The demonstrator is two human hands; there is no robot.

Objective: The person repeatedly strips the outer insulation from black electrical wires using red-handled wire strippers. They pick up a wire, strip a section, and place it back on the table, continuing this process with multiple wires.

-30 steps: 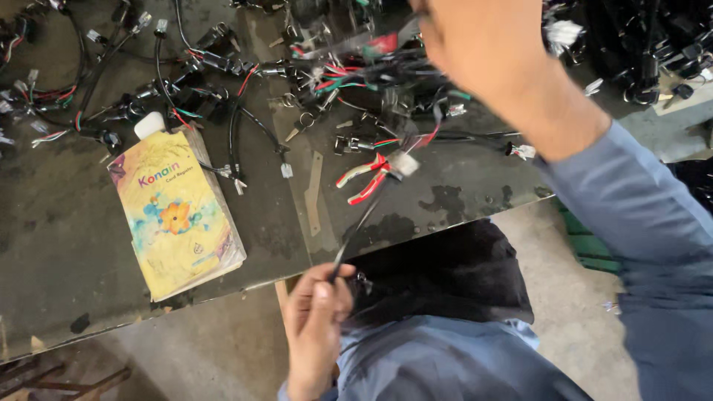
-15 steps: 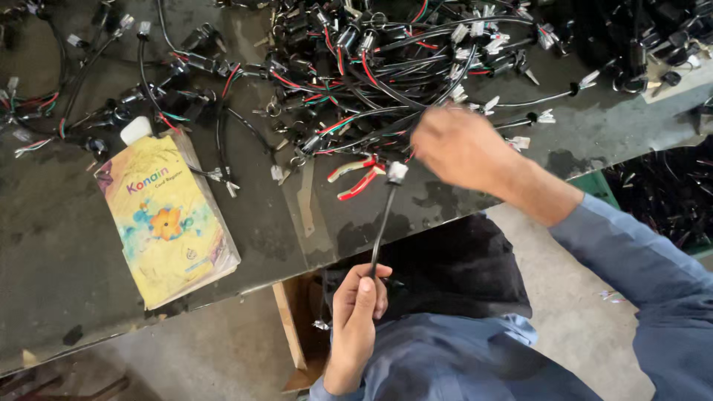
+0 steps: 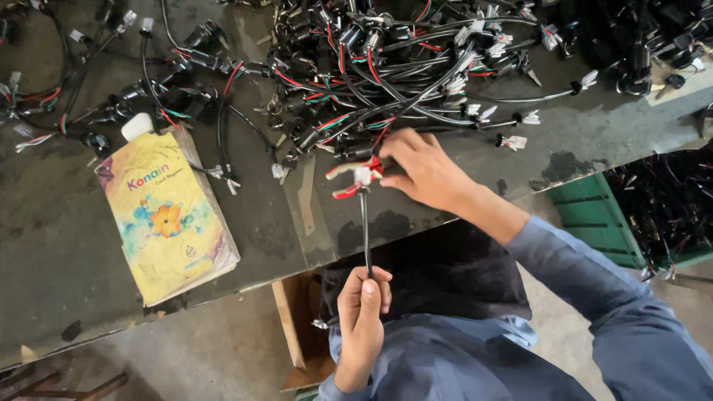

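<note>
Near the front edge of the dark table (image 3: 67, 252), a black sheathed cable (image 3: 365, 230) is stretched taut between the person's two hands. The left hand (image 3: 362, 312), off the table and close to the body, is closed around the cable's lower end, thumb pressed over it. The right hand (image 3: 423, 171) rests on the table, fingers pinched on the cable's far end, where a white connector (image 3: 363, 175) and short red leads (image 3: 343, 191) fan out just left of the fingertips.

Judging from this, the step in hand is straightening or checking one harness lead pulled clear of the heap. The next move would call for a firm pinch at the connector while the left hand keeps tension, so the thin red leads do not snag the neighbouring wires.

The connector end lies at the near rim of a large tangle of wire harnesses (image 3: 386, 67) filling the table's far side. A yellow notebook (image 3: 167, 223) lies towards the front left, well apart from both hands, with a white cap (image 3: 136, 126) touching its far corner. A green crate (image 3: 601, 215) sits below the table's right end.
</note>
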